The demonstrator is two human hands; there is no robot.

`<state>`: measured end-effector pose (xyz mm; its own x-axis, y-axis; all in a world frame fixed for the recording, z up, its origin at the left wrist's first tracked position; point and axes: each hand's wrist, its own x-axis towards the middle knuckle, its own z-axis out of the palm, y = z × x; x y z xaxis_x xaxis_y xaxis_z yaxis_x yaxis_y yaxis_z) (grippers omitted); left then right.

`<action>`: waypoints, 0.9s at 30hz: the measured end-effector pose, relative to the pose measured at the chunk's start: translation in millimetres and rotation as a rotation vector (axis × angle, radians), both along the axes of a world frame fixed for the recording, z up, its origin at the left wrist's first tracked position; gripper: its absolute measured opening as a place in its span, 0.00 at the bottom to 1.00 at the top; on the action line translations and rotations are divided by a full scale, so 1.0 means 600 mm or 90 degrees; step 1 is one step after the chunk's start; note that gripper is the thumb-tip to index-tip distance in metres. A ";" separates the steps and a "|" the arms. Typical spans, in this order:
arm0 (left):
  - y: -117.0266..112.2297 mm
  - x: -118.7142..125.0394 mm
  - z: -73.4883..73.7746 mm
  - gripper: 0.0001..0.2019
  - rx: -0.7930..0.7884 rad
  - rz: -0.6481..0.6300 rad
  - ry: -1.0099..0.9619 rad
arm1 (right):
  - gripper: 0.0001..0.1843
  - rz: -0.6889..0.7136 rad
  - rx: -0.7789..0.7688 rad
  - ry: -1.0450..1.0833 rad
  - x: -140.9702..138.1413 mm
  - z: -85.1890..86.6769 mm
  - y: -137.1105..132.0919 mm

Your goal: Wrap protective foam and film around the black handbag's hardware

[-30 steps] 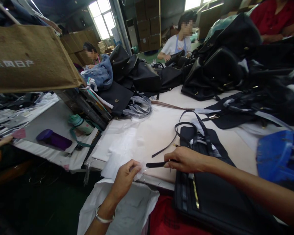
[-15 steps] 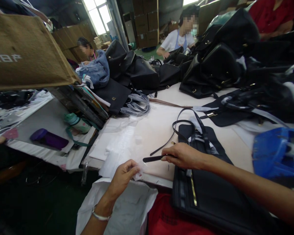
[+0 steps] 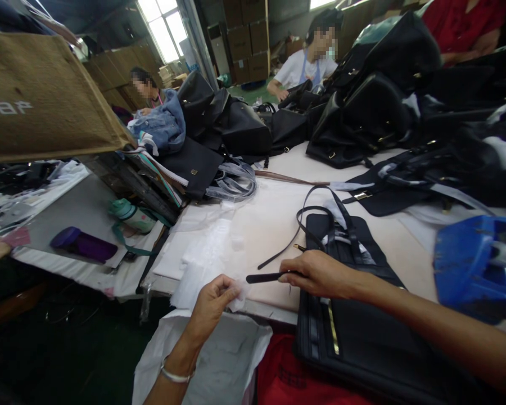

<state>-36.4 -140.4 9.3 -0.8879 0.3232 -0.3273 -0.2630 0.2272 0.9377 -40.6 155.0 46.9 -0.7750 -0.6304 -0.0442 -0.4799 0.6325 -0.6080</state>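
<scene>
My right hand [image 3: 310, 273] is closed on a black strap [image 3: 261, 278], whose rounded end points left toward my other hand. Thumb and fingers pinched, my left hand [image 3: 214, 304] holds a small thin white sheet [image 3: 238, 302] near the table's front edge. A black bag [image 3: 362, 332] lies under my right forearm, partly hanging over the edge, with a gold zip along its side. Its thin strap [image 3: 284, 252] loops out onto the table. Left of the strap, a stack of translucent white sheets [image 3: 206, 253] rests on the table [image 3: 261, 225].
Black bags [image 3: 244, 126] are heaped along the far side. At right stands a blue plastic container [image 3: 459, 264]. Below the edge hangs an open white sack [image 3: 202, 365] beside red cloth [image 3: 278, 371]. A teal bottle [image 3: 130, 214] and purple case [image 3: 84, 244] lie left. Several people sit beyond.
Both hands stay nearly in place, still holding the sheet and the strap. The strap tilts slightly differently. The camera view has shifted a little.
</scene>
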 end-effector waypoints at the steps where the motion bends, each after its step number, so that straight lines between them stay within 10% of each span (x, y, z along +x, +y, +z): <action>1: 0.000 0.000 0.000 0.11 -0.003 0.000 0.002 | 0.16 0.002 0.002 0.001 0.001 0.001 0.000; 19: 0.041 0.012 0.022 0.12 -0.098 -0.069 0.003 | 0.11 0.088 0.087 0.021 -0.009 0.004 -0.006; 27: 0.064 0.015 0.040 0.15 -0.236 -0.261 0.113 | 0.23 0.114 0.111 0.054 -0.011 0.005 -0.024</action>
<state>-27.5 -102.2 33.4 -0.7662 0.5440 -0.3420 0.0692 0.5990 0.7977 -47.1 140.5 50.2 -0.6568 -0.7469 -0.1040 -0.6389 0.6244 -0.4494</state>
